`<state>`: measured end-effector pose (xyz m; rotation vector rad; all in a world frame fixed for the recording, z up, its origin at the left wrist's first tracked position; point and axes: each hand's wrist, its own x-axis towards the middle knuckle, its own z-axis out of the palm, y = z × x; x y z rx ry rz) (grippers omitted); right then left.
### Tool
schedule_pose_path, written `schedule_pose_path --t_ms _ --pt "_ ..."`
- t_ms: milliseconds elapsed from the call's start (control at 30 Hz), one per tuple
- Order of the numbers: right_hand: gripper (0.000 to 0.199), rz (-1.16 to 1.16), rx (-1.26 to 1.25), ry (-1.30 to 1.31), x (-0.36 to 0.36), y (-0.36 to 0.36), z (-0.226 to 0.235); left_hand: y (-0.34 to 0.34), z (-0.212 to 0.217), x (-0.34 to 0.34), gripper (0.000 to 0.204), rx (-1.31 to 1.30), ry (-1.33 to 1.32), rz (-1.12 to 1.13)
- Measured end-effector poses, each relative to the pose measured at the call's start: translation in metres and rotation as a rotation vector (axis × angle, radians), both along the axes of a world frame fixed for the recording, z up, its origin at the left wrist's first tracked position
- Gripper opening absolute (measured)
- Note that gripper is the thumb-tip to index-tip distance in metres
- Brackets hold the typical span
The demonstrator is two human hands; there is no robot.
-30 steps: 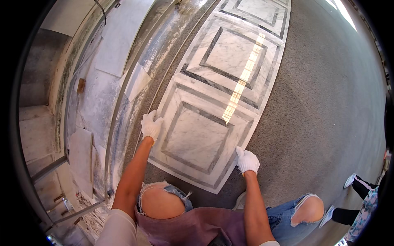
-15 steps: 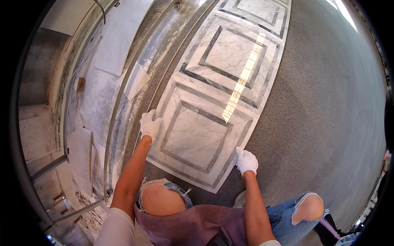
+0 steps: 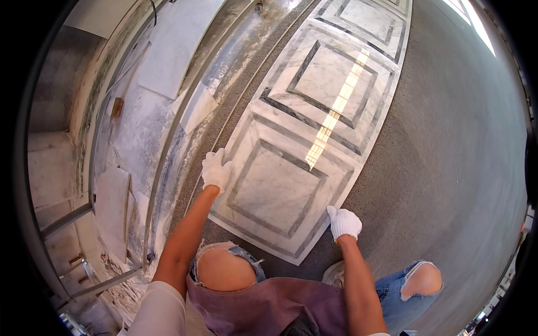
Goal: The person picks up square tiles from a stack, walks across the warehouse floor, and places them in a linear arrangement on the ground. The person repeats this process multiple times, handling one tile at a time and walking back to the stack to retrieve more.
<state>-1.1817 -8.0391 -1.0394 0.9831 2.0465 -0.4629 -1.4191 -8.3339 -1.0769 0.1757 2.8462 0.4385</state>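
Observation:
A white and grey marble slab [image 3: 273, 187] with a grey inlaid square frame lies flat in front of my knees. My left hand [image 3: 216, 171], in a white knitted glove, is closed on its left edge, with the thumb toward the slab and the fingers along the outer side. At the near right edge, my right hand [image 3: 344, 223], gloved alike, pinches the rim with its thumb on top; its other fingers are curled and partly hidden. Beyond the near slab, a second framed marble slab [image 3: 330, 84] meets it along a narrow seam, and a third [image 3: 367, 22] continues the row.
Rough grey floor [image 3: 443, 157] spreads out on the right. To the left, a metal rail [image 3: 168, 134] runs alongside the row, with loose pale stone pieces [image 3: 112, 207] and a small brown block [image 3: 117, 107] past it. A thin rod or line [image 3: 246, 106] lies beside the slabs.
The view has turned slightly, so slabs and hands appear further right. Both hands stay at the near slab's edges; my right hand has tilted a little.

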Motion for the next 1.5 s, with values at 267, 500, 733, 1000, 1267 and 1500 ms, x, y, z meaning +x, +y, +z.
schedule_pose_path --t_ms 267,500,733,1000,1267,1500 --pt "0.032 -0.244 0.323 0.528 -0.031 -0.006 0.067 0.008 0.006 -0.001 0.046 -0.001 0.025 0.007" --pt "0.096 -0.132 0.172 0.410 0.006 -0.028 0.003 0.007 0.008 -0.004 0.055 -0.015 -0.071 -0.004" --pt "0.104 -0.077 0.287 0.330 -0.005 -0.039 -0.005 0.009 0.006 -0.005 0.061 -0.017 -0.077 -0.053" --pt "0.102 -0.092 0.272 0.286 -0.011 -0.035 -0.001 0.012 0.013 -0.011 0.070 -0.113 -0.149 -0.093" --pt "0.095 -0.164 0.043 0.172 -0.011 0.002 0.022 0.046 0.074 -0.004 0.068 -0.340 -0.406 -0.413" --pt "0.070 -0.278 -0.180 0.436 0.009 0.003 0.148 0.097 0.194 0.096 0.041 -0.031 -0.660 -0.679"
